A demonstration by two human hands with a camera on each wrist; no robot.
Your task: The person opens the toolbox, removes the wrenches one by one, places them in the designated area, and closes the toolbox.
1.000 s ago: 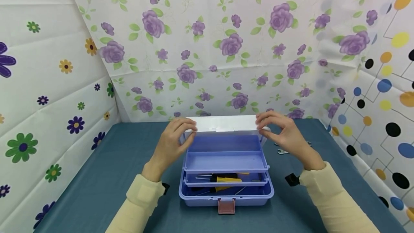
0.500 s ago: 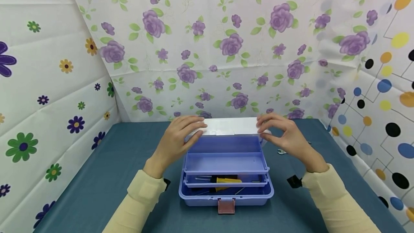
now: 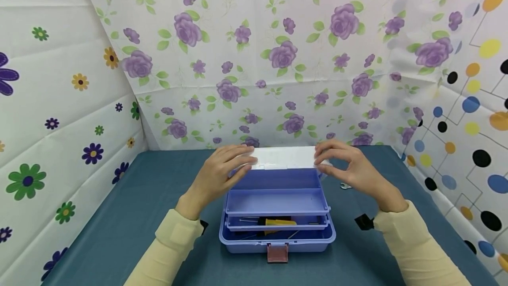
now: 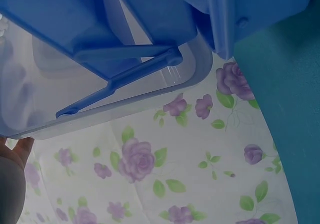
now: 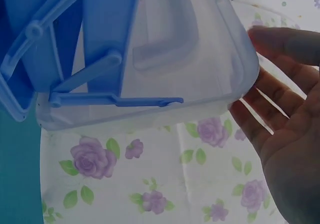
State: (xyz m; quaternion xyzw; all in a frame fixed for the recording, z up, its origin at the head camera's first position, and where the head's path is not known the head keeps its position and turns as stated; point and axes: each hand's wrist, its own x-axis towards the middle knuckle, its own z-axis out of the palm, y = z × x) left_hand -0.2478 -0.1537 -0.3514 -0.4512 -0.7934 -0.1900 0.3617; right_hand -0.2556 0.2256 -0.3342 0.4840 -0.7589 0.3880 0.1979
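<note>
A periwinkle-blue toolbox [image 3: 240, 248] stands unfolded on the table, its whitish see-through lid [image 3: 283, 158] raised at the back. My left hand [image 3: 218, 172] grips the lid's left part, fingers over the top and thumb below. At the right corner, my right hand [image 3: 351, 172] pinches the lid's edge between thumb and fingers, as the right wrist view also shows. Between them, the upper tray [image 3: 278, 202] has a bare floor. A yellow-and-black screwdriver [image 3: 279, 222] lies in the tray below it. Blue link arms [image 4: 135, 76] join the trays to the lid.
Behind the lid's right side, a wrench end [image 3: 345, 186] pokes out on the teal tablecloth [image 3: 166, 175]. A brownish-pink latch [image 3: 278, 253] hangs at the box front. Flowered curtains [image 3: 238, 56] close off the back, and a dotted one [image 3: 472, 144] the right.
The lid has tilted slightly forward and down, and the trays have sunk a little with it. My left hand has slid right along the lid; my right hand has barely moved.
</note>
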